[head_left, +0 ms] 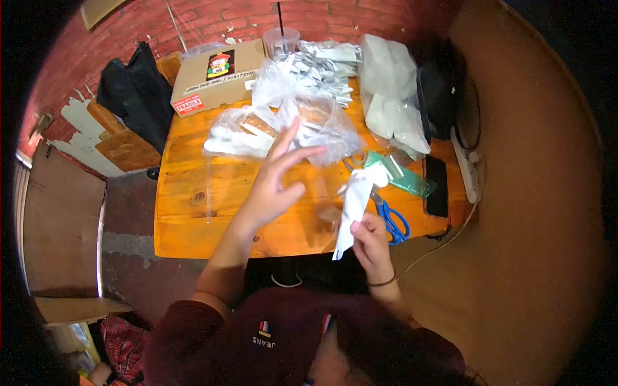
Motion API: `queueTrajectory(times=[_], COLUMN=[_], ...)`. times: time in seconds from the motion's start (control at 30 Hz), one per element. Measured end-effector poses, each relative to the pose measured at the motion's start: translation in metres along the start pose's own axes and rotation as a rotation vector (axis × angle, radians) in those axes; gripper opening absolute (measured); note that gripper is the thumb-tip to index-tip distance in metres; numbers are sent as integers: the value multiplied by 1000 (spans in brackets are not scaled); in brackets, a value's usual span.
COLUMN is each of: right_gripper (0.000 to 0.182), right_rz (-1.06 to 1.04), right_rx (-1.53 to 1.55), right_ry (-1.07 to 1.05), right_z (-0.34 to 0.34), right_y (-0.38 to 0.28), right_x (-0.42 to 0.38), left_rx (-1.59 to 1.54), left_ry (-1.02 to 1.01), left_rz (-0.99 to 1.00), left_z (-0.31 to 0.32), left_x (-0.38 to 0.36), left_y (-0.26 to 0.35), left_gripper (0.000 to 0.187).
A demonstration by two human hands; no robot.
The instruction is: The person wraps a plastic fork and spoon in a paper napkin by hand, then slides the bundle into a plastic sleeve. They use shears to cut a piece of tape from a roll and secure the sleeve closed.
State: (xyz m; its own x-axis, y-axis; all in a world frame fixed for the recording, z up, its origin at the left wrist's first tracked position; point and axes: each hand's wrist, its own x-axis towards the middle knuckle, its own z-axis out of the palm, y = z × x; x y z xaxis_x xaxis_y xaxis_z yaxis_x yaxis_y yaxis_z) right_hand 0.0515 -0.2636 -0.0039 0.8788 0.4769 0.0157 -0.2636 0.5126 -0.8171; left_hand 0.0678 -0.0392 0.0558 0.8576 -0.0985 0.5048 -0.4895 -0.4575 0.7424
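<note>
We see the right hand (pixel 372 248) at lower center pinching a white folded piece (pixel 356 199), held upright above the near edge of the wooden table (pixel 187 219). The left hand (pixel 278 180) hangs mid-frame with fingers spread, holding nothing. Behind it, a clear plastic bag (pixel 302 122) blocks part of the white pieces (pixel 235 138) — their count is unclear. Blue scissors (pixel 391 222), a green packet (pixel 402 177) and a phone (pixel 436 186) lie right of center; a cardboard box (pixel 219 74) sits upper left. The cup (pixel 281 42) at top center is blurred.
</note>
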Motion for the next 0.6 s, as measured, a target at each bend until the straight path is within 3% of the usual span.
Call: queueTrajectory(times=[0.13,0.17,0.27,0.3,0.33,0.4,0.5,0.6], right_gripper=[27,27,26,25,25,22,11,5], right_rz=[93,108,125,57,-3,-235,-355,-315], right_rx=[38,59,143,164,191,462,-34,-273], right_ry=[69,44,16,-54,-116,66,121,93], right_z=[-4,-8,8,-1,-8,-4,-28,-26], right_y=[-19,-21,-35,-32,-36,-40,-41,-40], right_x=[5,6,4,6,8,8,11,6], left_rx=[264,322,74,73,-18,-197,-921,-1050], left_ry=[-139,-78,-58,-34,-12,35,14,47], left_rz=[48,138,136,137,18,-219,-690,-816], left_z=[24,29,45,45,48,51,48,52], left_x=[-10,-10,-21,-17,-15,-15,-16,-16], left_y=[15,19,-6,3,6,9,8,9], left_gripper=[57,42,27,14,13,12,17,22])
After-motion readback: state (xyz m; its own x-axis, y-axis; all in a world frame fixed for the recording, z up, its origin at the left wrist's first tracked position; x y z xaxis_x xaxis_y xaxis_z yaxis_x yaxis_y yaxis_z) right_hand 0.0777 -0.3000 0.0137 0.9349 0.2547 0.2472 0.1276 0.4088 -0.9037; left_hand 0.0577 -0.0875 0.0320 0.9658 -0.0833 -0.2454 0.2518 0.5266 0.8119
